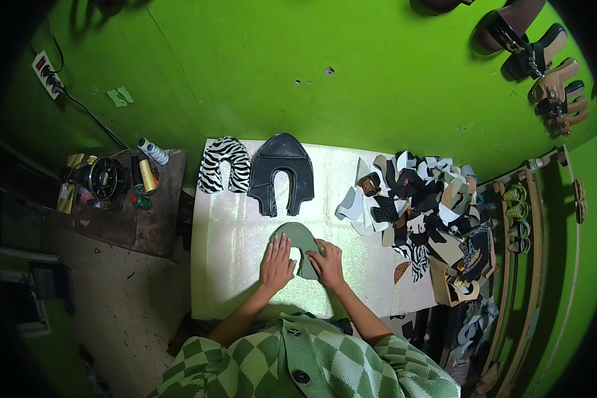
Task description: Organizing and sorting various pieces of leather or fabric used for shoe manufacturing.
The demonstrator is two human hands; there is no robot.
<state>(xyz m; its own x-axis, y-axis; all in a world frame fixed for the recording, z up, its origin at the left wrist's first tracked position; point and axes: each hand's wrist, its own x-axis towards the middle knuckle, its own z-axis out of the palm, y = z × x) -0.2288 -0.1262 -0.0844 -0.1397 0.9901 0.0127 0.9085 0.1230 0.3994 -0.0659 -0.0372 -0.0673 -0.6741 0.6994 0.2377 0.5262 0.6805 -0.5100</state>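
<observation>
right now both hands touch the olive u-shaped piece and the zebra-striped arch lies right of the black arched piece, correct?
No, the head view shows the zebra-striped arch left of the black piece. The left hand and right hand do touch the olive piece.

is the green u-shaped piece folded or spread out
Spread out: the green U-shaped piece lies on the table, its curved top and right leg showing no fold. The left hand covers most of the other leg.

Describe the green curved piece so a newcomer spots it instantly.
On the pale table, look toward the wearer's side. There the left hand and right hand rest on a plain green arch, unlike the zebra-striped arch and the black arch beyond.
</observation>
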